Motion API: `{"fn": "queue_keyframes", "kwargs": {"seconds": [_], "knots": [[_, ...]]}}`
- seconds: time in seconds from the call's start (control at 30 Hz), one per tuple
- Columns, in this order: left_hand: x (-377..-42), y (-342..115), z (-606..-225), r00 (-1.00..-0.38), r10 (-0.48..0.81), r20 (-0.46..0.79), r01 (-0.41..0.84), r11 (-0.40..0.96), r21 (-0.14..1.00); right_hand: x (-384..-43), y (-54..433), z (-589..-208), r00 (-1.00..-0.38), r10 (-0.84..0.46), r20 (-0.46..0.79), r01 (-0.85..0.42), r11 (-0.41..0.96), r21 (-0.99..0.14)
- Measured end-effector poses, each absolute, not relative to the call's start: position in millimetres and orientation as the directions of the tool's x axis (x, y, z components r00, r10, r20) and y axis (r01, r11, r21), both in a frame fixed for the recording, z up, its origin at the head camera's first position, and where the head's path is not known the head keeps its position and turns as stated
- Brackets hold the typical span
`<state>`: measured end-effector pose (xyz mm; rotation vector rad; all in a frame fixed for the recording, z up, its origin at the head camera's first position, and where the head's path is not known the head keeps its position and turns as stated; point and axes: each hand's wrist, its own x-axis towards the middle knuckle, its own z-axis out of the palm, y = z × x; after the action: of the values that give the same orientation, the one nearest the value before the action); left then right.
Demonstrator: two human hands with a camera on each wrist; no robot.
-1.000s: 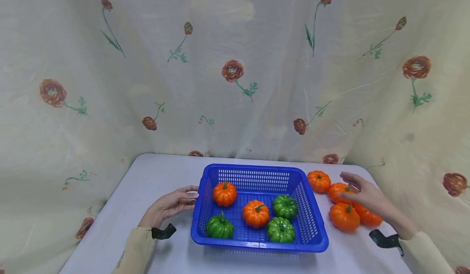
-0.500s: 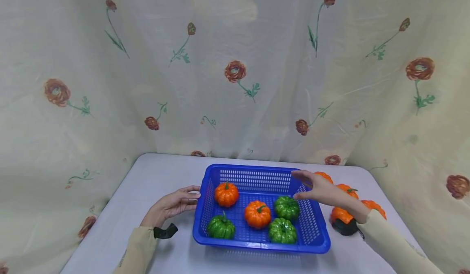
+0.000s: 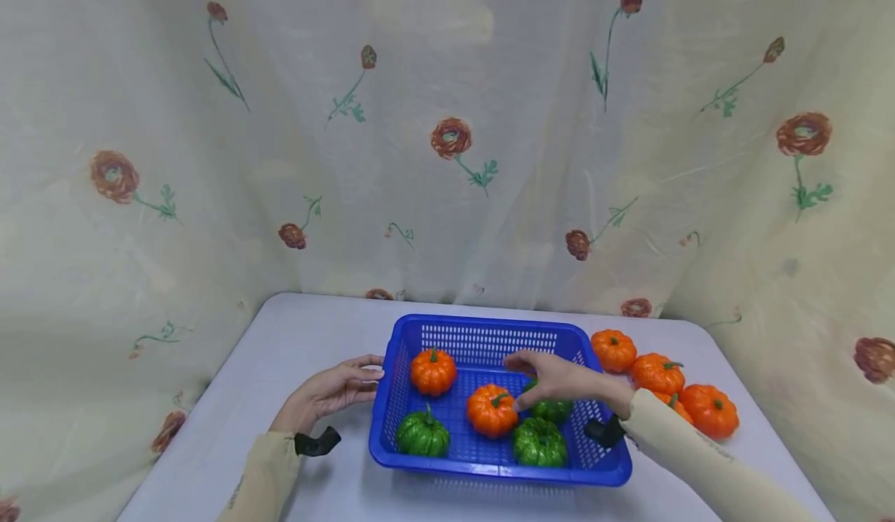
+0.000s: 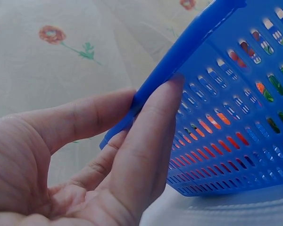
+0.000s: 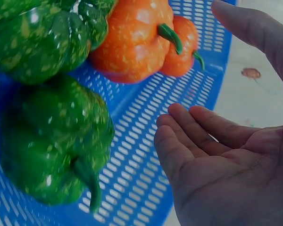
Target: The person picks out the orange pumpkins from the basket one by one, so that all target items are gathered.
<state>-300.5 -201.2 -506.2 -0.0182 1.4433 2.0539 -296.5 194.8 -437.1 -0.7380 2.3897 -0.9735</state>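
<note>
Your left hand (image 3: 338, 390) pinches the blue basket (image 3: 503, 471) at its left rim; your right hand (image 3: 562, 377), spread wide, hovers over it. Inside sit two orange pumpkins (image 3: 492, 412) and three green pumpkins (image 3: 423, 435); four loose pumpkins (image 3: 709, 412), also orange, lie to the basket's right.

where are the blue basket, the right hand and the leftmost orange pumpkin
blue basket (image 3: 499, 471), head view, middle of the front rim
right hand (image 3: 561, 377), head view, back of the hand
leftmost orange pumpkin (image 3: 433, 374), head view, middle of its ribbed side
</note>
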Motion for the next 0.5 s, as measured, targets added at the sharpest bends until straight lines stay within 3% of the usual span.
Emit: {"fn": "queue_keyframes", "kwargs": {"seconds": [0.23,0.5], "knots": [[-299.9,-200.1,-508.0,-0.804,0.487,-0.341,-0.489,-0.215,0.845,-299.0,180.6,-445.3,-0.714,-0.652,-0.253,-0.309,0.618,-0.723],[-301.1,-201.8,-505.9,-0.801,0.489,-0.344,-0.494,-0.219,0.841,-301.0,169.1,-452.6,-0.711,-0.629,-0.315,-0.332,0.695,-0.638]]}}
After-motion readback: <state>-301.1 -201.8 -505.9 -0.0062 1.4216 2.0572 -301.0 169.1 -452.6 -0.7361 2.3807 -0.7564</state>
